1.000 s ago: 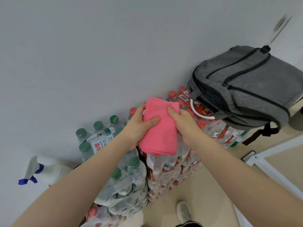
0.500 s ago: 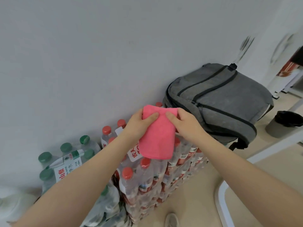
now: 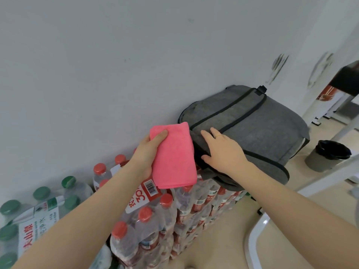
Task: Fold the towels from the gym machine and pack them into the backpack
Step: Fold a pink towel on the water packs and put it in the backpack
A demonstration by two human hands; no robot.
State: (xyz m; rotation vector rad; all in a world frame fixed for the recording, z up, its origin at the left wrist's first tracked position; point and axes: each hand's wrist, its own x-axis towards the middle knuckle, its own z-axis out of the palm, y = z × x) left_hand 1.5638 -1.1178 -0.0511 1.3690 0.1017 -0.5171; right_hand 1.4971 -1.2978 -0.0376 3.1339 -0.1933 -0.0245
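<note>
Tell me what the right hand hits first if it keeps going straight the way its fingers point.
The right hand already rests with straight fingers on the grey fabric backpack. Going straight on, it would slide up the bag's front panel across the black zipper lines; beyond that, probably the white wall, though depth is unclear.

One pink towel (image 3: 172,156), folded. One grey backpack (image 3: 252,133). Two hands: left hand (image 3: 144,152), right hand (image 3: 223,150). One ring (image 3: 218,136), on the right hand. One bin (image 3: 328,155) with a black liner. Red-capped water bottles (image 3: 144,214): at least seven caps visible, more bottles in shrink-wrapped packs below, total cannot be told. Green-capped water bottles (image 3: 41,193): about seven caps visible, some cut off by the picture's edge.
</note>
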